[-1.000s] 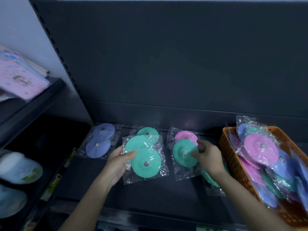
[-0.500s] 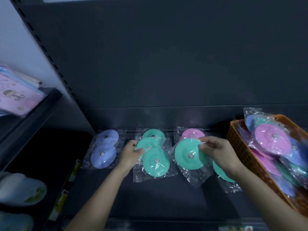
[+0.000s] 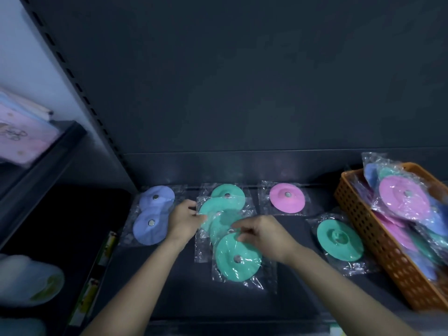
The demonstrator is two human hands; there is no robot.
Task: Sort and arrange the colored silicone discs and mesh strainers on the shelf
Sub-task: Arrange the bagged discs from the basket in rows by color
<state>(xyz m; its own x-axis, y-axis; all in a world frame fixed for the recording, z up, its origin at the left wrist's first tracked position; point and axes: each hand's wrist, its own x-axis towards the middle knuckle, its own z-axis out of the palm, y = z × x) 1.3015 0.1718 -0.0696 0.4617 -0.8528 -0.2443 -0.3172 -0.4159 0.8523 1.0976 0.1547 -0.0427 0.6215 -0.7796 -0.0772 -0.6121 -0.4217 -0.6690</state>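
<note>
Head view: field notes on the shelf (image 3: pixel 242 299).

- Colour sorting is under way. Lilac discs (image 3: pixel 150 223) sit far left and a pink disc (image 3: pixel 287 197) at the back right. Between them the green column (image 3: pixel 219 210) runs front to back in overlapping bags.
- Your right hand (image 3: pixel 261 235) has its fingers curled. Thumb and fingertips pinch the far rim of the front green disc (image 3: pixel 230 267) through its wrap. That grip probably lets you slide it into line without lifting it.
- Your left hand (image 3: pixel 184 221) curls against the column's left edge, fingers closed on the plastic. It looks like a brace to keep the slippery bags from skating sideways. Blur hides the exact fingertip contact.
- The front green disc lies flat at the column's near end, centre hole facing up. Being round, it has no long axis. Its bag runs roughly front to back, skewed a little to the right of the row.
- A stray green disc (image 3: pixel 339 240) lies just beside the orange basket (image 3: pixel 358 214), well apart from its colour group.
- The basket holds mixed bagged discs not yet sorted. No mesh strainers are visible.
</note>
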